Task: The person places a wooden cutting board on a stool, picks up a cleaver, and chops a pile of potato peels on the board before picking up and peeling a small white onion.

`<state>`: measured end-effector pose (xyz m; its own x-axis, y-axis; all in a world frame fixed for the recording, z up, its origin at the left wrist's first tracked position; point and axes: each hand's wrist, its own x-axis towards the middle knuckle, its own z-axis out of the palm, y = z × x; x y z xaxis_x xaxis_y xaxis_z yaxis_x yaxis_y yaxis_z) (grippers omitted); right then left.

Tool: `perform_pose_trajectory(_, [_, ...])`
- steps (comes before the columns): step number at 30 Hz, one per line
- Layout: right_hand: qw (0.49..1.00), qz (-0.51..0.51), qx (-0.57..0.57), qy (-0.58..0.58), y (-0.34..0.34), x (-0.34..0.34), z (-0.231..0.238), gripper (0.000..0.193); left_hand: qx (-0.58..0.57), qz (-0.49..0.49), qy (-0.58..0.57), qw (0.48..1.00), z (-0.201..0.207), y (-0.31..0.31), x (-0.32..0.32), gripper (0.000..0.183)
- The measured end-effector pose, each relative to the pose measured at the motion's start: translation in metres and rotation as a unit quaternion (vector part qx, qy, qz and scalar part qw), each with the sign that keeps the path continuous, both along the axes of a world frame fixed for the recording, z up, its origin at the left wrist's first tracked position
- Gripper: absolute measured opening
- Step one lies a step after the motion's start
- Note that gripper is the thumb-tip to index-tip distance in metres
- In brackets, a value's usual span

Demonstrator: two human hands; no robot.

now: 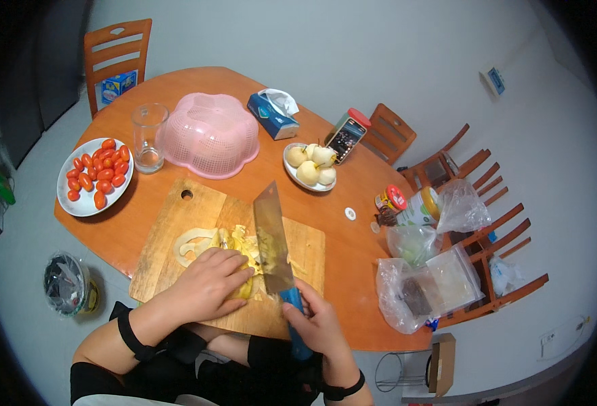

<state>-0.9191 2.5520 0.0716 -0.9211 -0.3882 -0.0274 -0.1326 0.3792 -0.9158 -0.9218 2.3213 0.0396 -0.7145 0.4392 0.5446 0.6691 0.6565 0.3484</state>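
A wooden cutting board (304, 243) lies at the table's near edge. On it is a heap of yellow, peel-like pieces (246, 245), whose exact kind I cannot make out, with a pale curled strip (185, 245) at its left. My left hand (209, 284) lies over the pieces with its fingers bent and close together, holding them down. In my right hand (314, 318) is a cleaver (272, 237), gripped by its blue handle. The broad blade stands upright just right of the heap, with yellow bits stuck to its side. Its cutting edge is partly hidden.
Beyond the board are a plate of small red tomatoes (99, 174), a glass mug (150, 139), an upturned pink basket (210, 135), a tissue box (275, 115), a plate of pears (310, 166) and a propped phone (346, 140). Plastic bags (413, 291) and tubs fill the right edge.
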Motion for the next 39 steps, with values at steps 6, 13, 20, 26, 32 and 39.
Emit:
perform_pose_trajectory(6, [0.987,-0.077,-0.009,0.139,-0.004,0.009,0.026,0.043,-0.009,0.031,0.003,0.999,-0.009,0.007,-0.001,0.040])
perform_pose_trajectory(13, [0.986,-0.013,0.118,0.117,-0.003,-0.004,-0.002,0.045,0.020,0.035,0.003,0.999,-0.007,0.008,0.000,0.038])
perform_pose_trajectory(20, [0.984,-0.040,0.098,0.145,-0.008,0.004,0.013,0.046,0.040,0.038,-0.019,0.998,-0.008,0.005,0.003,0.038])
perform_pose_trajectory(26, [0.984,-0.013,0.135,0.113,-0.003,0.001,0.010,0.049,0.046,0.030,-0.015,0.998,-0.012,0.008,0.002,0.039])
perform_pose_trajectory(32, [0.987,-0.017,0.119,0.110,-0.006,-0.005,-0.008,0.047,0.049,0.041,-0.009,0.998,-0.013,0.004,0.004,0.039])
perform_pose_trajectory(39, [0.996,-0.036,0.045,0.070,-0.004,0.006,0.015,0.048,0.058,0.037,-0.002,0.998,-0.015,0.005,0.003,0.039])
